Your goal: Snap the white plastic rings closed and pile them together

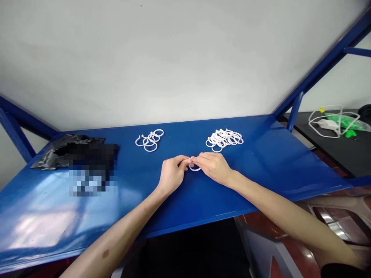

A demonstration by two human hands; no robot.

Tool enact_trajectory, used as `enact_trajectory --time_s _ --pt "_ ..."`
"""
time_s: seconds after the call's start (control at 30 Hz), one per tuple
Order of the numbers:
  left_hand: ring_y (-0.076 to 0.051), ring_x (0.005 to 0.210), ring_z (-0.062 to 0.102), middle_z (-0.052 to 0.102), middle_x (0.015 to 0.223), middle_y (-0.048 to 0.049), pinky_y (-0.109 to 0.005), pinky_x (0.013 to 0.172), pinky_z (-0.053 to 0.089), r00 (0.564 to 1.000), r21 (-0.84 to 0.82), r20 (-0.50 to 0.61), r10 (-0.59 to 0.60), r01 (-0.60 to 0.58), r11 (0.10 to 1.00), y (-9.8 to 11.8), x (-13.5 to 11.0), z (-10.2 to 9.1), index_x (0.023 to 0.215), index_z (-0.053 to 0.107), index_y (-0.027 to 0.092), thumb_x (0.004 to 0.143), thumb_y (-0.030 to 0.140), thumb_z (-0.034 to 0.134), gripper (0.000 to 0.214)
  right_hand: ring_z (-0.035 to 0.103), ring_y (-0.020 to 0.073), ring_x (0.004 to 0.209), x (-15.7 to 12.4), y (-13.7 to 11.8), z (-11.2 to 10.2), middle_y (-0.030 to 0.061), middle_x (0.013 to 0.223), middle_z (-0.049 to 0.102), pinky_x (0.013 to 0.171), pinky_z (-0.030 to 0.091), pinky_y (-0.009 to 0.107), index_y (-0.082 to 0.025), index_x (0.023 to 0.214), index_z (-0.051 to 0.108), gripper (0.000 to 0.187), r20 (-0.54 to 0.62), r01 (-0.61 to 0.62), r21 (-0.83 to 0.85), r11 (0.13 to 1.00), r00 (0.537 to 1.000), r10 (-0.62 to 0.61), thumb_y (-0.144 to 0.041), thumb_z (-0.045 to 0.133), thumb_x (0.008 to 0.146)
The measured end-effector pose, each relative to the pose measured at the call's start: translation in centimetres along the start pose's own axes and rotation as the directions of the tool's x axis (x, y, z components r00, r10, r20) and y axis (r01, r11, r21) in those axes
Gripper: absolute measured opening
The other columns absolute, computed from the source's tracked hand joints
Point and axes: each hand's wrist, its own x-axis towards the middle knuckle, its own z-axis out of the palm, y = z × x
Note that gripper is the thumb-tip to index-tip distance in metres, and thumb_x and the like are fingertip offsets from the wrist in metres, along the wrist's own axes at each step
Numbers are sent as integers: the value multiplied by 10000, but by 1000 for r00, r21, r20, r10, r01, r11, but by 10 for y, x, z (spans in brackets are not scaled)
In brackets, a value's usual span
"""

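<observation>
Both hands meet over the middle of the blue table, pinching one white plastic ring (195,169) between them. My left hand (174,173) is closed at the ring's upper left, thumb and forefinger pressed together. From the other side my right hand (213,166) grips the same ring, its fingers covering much of it. Whether the ring's ends are joined is hidden by the fingertips. Behind my right hand lies a pile of white rings (224,139) with small knobs. A smaller group of white rings (149,140) rests to the left, one of them visibly unclosed.
The blue table (185,204) backs onto a pale wall, with blue metal bars (295,110) at its sides. On the left sits a crumpled black plastic bag (66,148). A black table (333,150) at right carries a white wire frame (324,135) and green plastic.
</observation>
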Motion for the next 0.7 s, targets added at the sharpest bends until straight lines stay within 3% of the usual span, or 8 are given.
enact_trajectory --time_s 0.27,0.47,0.6,0.7 --pt "-119 586 577 671 639 30 -235 613 403 1000 67 19 17 -18 998 1 1 -2 794 768 220 931 318 537 286 563 132 630 -1 2 3 8 695 654 588 377 281 -195 872 709 321 48 74 -86 994 996 -70 -164 444 1051" --pt "-126 610 623 685 661 26 -232 633 440 993 105 78 93 -100 989 3 8 -8 873 744 209 985 345 507 295 617 144 687 3 -5 5 21 748 701 630 429 281 -196 912 714 310 21 -25 -102 994 999 27 -253 453 1068" --pt "-168 771 676 761 910 -24 -272 733 489 963 359 24 270 -260 896 4 16 -17 1007 735 218 1001 397 512 287 661 164 804 12 0 -2 38 881 744 727 492 289 -202 984 716 251 -74 -137 -56 989 988 132 -294 493 1056" --pt "-248 1010 671 744 1073 -79 -339 861 505 935 630 -126 333 -184 755 -2 23 -30 1102 719 212 1004 390 492 304 640 200 873 15 23 -16 53 907 731 822 502 334 -209 937 717 242 -216 -298 -71 952 936 277 -317 525 1037"
